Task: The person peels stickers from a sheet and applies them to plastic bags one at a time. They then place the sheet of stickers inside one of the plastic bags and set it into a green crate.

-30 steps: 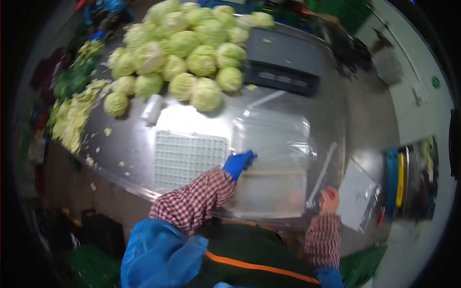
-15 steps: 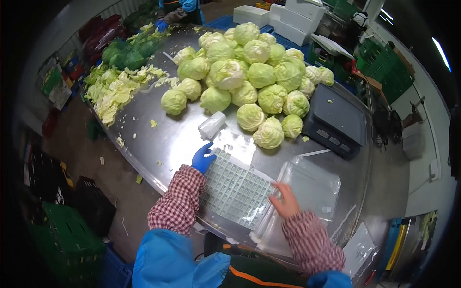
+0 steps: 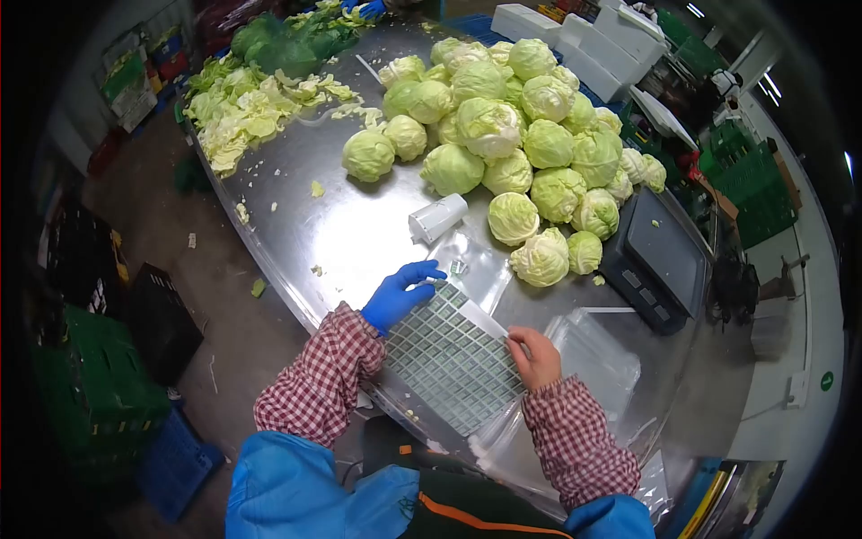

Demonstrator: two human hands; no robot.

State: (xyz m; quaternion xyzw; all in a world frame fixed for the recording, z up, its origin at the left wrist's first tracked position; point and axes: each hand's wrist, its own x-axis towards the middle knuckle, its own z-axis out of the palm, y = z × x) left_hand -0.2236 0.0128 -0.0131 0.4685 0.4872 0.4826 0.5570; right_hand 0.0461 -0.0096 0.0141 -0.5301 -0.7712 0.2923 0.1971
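Observation:
A sheet of small printed labels (image 3: 453, 359) lies tilted before me at the near edge of the metal table, with a bare white strip along its upper right side. My left hand (image 3: 400, 296), in a blue glove, rests at its upper left corner, thumb and forefinger apart. My bare right hand (image 3: 534, 357) pinches the right corner between thumb and fingers. Just beyond the left fingertips is a small loose label (image 3: 459, 267), over a clear plastic bag (image 3: 485, 278). A whitish cylindrical container (image 3: 438, 218) lies on its side farther up.
Many cabbages (image 3: 489, 126) are heaped at the back. Trimmed leaves (image 3: 242, 117) cover the far left. A dark grey lidded box (image 3: 660, 256) stands right, near stacked clear bags (image 3: 597, 359). Another person's gloved hands (image 3: 366, 9) show at the top. Green crates (image 3: 99, 377) stand on the floor left.
My left fingers have drawn in at the sheet's corner, and my right hand now pinches its edge. The small label beyond the sheet has come into sight. The view has shifted.

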